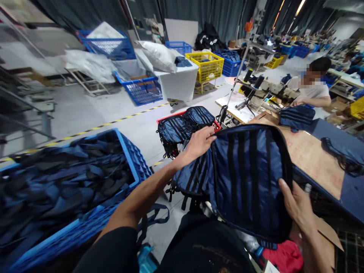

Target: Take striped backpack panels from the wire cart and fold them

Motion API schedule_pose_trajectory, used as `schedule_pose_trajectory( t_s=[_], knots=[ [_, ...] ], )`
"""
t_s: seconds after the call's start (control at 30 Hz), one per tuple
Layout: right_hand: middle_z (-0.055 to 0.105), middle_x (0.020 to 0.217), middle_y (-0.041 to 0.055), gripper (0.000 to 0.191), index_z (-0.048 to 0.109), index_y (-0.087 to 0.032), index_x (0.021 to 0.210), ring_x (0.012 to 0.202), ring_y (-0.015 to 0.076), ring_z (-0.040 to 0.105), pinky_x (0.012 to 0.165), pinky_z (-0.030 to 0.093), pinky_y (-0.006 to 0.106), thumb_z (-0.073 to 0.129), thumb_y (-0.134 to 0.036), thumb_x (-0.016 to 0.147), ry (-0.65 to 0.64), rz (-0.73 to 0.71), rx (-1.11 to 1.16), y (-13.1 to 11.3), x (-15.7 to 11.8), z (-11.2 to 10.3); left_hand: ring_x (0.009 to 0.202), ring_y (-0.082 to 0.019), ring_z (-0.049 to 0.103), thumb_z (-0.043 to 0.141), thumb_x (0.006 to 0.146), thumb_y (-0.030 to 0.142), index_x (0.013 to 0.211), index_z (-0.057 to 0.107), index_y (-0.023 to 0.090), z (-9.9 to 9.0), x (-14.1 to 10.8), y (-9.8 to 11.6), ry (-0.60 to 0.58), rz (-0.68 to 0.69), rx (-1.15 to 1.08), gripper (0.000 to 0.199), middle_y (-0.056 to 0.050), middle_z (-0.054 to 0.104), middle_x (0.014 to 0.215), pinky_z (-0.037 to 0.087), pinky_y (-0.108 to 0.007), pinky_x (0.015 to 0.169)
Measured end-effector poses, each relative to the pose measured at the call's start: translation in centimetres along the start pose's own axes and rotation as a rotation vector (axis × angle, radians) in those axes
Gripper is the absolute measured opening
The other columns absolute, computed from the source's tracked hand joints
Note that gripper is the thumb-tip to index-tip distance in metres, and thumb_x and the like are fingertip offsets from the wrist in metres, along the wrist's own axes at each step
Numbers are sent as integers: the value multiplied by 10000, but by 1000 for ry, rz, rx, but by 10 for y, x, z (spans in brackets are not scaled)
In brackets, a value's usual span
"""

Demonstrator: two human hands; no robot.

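Observation:
A navy backpack (247, 178) with black vertical bands hangs spread open before me, its black-edged panel facing up towards the camera. My left hand (200, 143) pinches its upper left edge, fingers closed on the fabric. At the lower right edge, my right hand (297, 203) grips the border, thumb on the near face and the other fingers partly hidden behind. Another banded navy section (193, 176) lies under and left of the held panel; whether it is joined to it I cannot tell. Beyond my left hand, similar navy pieces (174, 127) lie on a red crate (170, 116).
A blue crate (129, 157) full of navy and black pieces stands at left. To the right is a worktable (315, 157) with brown board, a banded navy piece (297, 115) and a black strap (338, 153). A co-worker (309, 89) sits beyond, by a sewing machine (273, 89).

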State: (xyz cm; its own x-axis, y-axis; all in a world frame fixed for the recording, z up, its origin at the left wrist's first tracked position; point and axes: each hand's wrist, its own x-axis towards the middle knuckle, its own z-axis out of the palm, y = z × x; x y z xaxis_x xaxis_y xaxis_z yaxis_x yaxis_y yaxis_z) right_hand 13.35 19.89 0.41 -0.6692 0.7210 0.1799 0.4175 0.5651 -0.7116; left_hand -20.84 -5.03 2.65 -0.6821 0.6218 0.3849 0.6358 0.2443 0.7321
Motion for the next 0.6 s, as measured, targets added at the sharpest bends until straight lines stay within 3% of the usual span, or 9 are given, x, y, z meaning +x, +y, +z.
schedule_pose_trajectory(
  t_s=[0.07,0.17,0.27,0.33,0.47,0.6],
  knots=[
    [712,792,41,616,763,-178,937,719,205,610,636,498,280,615,-775,971,-59,10,85,-22,11,25,839,-186,603,627,1039,231,1069,691,212,-15,10,-9,157,22,176,73,-13,647,945,453,-290,782],
    [693,806,37,644,748,-165,932,755,204,589,674,488,289,640,-799,947,-50,70,227,-38,26,55,781,-167,581,633,1071,273,1324,687,223,-45,14,-15,154,99,185,264,14,638,905,462,-284,781],
    [736,897,46,678,775,-150,1039,808,214,617,737,496,309,676,-809,919,-49,143,345,-41,36,82,663,-143,505,687,1054,332,1294,739,209,-72,15,-21,105,151,144,274,49,562,764,429,-269,695],
    [764,950,54,677,784,-149,1082,846,228,644,772,504,321,690,-798,917,-69,156,398,-42,38,103,648,-145,502,698,1037,308,1243,775,198,-81,19,-33,186,122,182,246,40,583,753,423,-275,677],
    [807,1141,98,631,781,-153,1178,1036,283,706,914,543,362,641,-738,989,-181,118,471,-39,37,171,901,-208,661,610,1065,255,1191,818,244,-76,32,-79,324,14,404,244,-43,741,1013,490,-324,828],
    [769,1356,144,649,718,-159,1344,1271,316,680,1098,517,407,432,-680,1083,-315,156,352,-9,40,265,1246,-302,645,552,1094,290,1463,704,270,-38,15,-141,140,-124,614,400,-125,719,1353,492,-415,1048]
  ],
)
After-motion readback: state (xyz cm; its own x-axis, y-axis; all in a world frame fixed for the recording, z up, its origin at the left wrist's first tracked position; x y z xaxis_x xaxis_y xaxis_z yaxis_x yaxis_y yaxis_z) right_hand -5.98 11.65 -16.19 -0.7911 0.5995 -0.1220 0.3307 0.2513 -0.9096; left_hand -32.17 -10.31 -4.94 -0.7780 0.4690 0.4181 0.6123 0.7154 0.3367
